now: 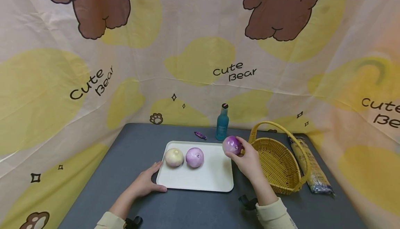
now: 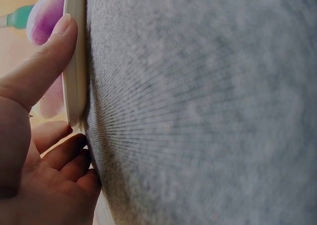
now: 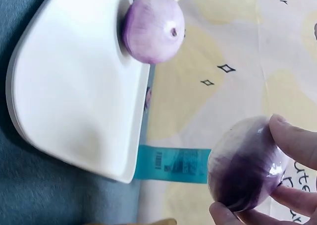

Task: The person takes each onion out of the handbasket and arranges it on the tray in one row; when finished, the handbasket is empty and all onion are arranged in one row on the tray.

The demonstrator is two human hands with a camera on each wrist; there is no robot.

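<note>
My right hand (image 1: 250, 161) grips a purple onion (image 1: 232, 145) above the right end of a white tray (image 1: 215, 178). In the right wrist view, thumb and fingertips surround that onion (image 3: 245, 165), which is clear of the tray (image 3: 74, 86). On the tray lie a pale, whitish onion (image 1: 174, 157) and a light purple onion (image 1: 195, 157), side by side. My left hand (image 1: 147, 182) holds the tray's near left corner. Its thumb (image 2: 54, 51) presses the rim in the left wrist view, while the other fingers (image 2: 74, 160) curl at the corner.
Behind the tray stand a blue bottle (image 1: 222, 124) and a small purple-wrapped piece (image 1: 200, 135). A yellow wicker basket (image 1: 275, 163) with a tall handle sits right of the tray, with a long plastic-wrapped packet (image 1: 315, 173) beyond it. A printed cloth (image 1: 193, 20) hangs behind the grey table (image 1: 200, 208).
</note>
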